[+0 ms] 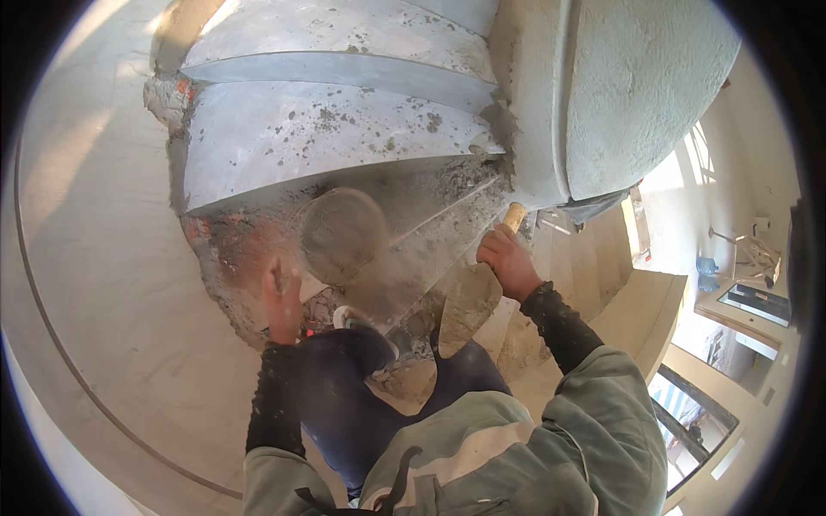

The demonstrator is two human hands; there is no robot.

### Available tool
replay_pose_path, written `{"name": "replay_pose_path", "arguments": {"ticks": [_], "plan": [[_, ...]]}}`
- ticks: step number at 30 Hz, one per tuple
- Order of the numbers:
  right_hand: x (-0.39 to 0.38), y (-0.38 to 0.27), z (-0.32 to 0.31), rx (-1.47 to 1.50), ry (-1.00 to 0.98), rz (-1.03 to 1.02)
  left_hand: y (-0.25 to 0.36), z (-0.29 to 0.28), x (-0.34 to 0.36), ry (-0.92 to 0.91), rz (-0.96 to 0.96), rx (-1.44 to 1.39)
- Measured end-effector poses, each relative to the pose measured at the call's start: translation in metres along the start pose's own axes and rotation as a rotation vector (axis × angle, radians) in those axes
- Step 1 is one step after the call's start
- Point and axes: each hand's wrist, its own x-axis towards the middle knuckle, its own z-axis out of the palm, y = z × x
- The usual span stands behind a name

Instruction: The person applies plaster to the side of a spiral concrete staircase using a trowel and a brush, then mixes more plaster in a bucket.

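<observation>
My right hand (509, 262) is closed on a trowel, its wooden handle pointing up and away. The trowel's broad blade (470, 308), coated in grey mortar, hangs over my knees. On the left, my left hand (280, 301) is beside a round, mortar-grey container (344, 236). Haze blurs that hand's fingers, so I cannot tell whether they grip anything or touch the container. The container is in front of the rough, unfinished step (430, 202), which is covered in grey mortar and dust.
Smooth grey curved steps (335, 125) spattered with mortar crumbs rise ahead. A plastered curved wall (645, 95) stands at the right, a pale wall (95, 249) at the left. Rubble surrounds my shoe (353, 320). Farther right, blue water bottles (706, 273) are near a window opening.
</observation>
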Motion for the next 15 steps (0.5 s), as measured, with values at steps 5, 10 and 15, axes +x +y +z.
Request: {"name": "replay_pose_path", "arguments": {"ticks": [5,10,15], "plan": [[0.061,0.016,0.021,0.027,-0.069,-0.111,-0.001,0.03,0.127,-0.243,-0.161,-0.267],[0.125,0.079,0.05,-0.085,-0.024,-0.264,0.016,0.128,0.216,-0.353,-0.009,-0.276],[0.172,0.122,0.065,-0.153,-0.029,-0.257,-0.018,0.216,0.316,-0.111,0.35,0.443]]}}
